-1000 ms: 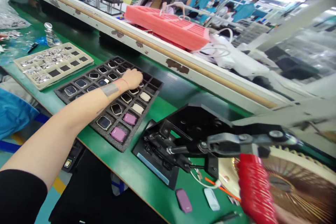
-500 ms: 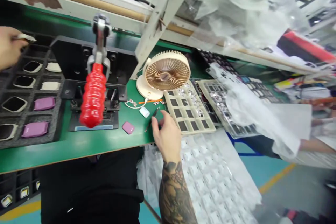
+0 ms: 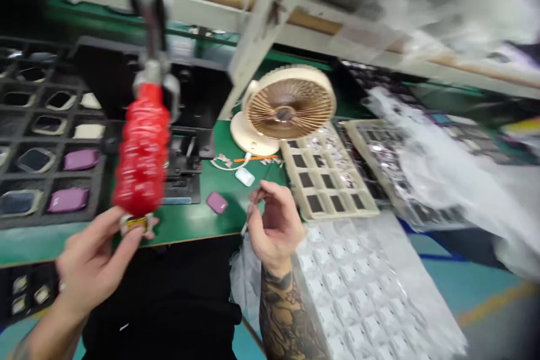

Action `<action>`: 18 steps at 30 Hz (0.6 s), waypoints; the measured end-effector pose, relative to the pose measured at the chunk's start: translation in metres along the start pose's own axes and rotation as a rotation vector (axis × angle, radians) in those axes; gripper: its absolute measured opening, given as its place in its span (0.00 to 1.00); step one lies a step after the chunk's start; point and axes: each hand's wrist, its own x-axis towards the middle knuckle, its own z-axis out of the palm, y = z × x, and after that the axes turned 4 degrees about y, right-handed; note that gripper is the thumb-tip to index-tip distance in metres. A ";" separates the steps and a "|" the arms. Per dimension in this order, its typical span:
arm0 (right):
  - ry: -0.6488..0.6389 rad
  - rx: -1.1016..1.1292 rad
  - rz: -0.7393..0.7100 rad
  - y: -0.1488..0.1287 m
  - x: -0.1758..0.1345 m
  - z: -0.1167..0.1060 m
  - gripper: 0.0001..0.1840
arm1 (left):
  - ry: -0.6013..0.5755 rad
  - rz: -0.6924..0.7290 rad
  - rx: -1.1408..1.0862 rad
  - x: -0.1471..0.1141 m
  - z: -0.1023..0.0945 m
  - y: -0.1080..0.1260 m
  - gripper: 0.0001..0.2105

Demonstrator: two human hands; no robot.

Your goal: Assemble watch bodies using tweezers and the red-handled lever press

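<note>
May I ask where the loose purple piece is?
In the head view, the loose purple piece lies on the table, left of the right hand, near the pale blue piece.

No words, numbers, brands or signs are reading clearly. Toward 9 o'clock, any small marking on the 2 purple cases is blurring beyond reading; just off centre toward 12 o'clock, the fan hub is likewise blurring.
</note>
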 end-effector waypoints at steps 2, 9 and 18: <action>0.035 0.056 -0.117 -0.015 -0.003 0.025 0.19 | -0.143 -0.061 -0.116 -0.003 0.014 -0.001 0.20; -0.089 0.240 -0.094 -0.046 -0.027 0.086 0.14 | -0.254 -0.193 -0.344 0.027 0.029 -0.008 0.21; -0.094 0.346 -0.023 -0.041 -0.036 0.103 0.17 | -0.244 -0.133 -0.298 0.019 0.028 -0.005 0.21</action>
